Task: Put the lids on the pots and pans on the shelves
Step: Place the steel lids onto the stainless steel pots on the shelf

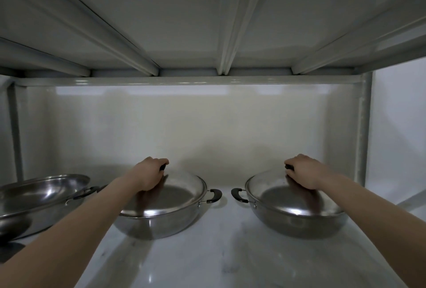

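Two steel pans stand side by side on the shelf. The left pan (159,225) carries a domed steel lid (175,197) that sits flat on its rim. My left hand (149,173) grips the black knob on top of that lid. The right pan (297,224) carries a matching lid (281,197), also seated on the rim. My right hand (302,171) grips its black knob. Black side handles of both pans face each other across the gap in the middle.
A third steel pan (39,197) without a lid sits tilted at the far left, stacked over another vessel. The shelf surface (219,253) is glossy white. The upper shelf's underside (207,34) hangs low overhead. A metal post (364,126) stands at the right.
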A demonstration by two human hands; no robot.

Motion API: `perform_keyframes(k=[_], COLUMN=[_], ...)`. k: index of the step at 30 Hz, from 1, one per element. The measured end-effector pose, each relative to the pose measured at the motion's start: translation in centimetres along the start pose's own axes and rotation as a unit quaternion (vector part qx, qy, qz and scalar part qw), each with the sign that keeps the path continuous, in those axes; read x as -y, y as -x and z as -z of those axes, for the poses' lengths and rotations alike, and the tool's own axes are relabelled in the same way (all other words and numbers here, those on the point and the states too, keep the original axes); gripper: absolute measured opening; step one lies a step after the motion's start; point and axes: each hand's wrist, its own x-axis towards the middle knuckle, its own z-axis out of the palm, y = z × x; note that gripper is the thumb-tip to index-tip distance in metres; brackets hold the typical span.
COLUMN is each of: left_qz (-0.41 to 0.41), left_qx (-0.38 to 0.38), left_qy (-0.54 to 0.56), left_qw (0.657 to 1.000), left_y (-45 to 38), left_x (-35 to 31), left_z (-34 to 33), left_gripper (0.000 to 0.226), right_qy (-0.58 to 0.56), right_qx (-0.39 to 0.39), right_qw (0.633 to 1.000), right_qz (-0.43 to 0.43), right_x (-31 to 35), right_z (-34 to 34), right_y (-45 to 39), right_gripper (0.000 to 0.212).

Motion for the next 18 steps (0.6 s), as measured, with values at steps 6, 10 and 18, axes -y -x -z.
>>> perform_keyframes(k=[6, 10, 18], left_qz=[0.004, 0.008, 0.024], left_qx=[-0.004, -0.004, -0.038], left_qy=[0.013, 0.011, -0.043], left_qw=[1.000, 1.000, 0.998], left_y=[0.4, 0.5, 2.1], left_x=[-0.1, -0.3, -1.5], left_z=[0.0, 0.1, 2.1], left_gripper=[0.039, 0.042, 0.056], right_qy=[-0.004, 0.002, 0.136], right_qx=[-0.009, -0.012, -0.052], right_qw=[1.000, 1.000, 0.989], right_qz=[0.000, -0.004, -0.013], right_x=[0.1, 0.4, 2.0], right_z=[-0.5, -0.5, 1.5], right_y=[0.0, 0.2, 1.9], right_gripper=[0.017, 0.017, 0.045])
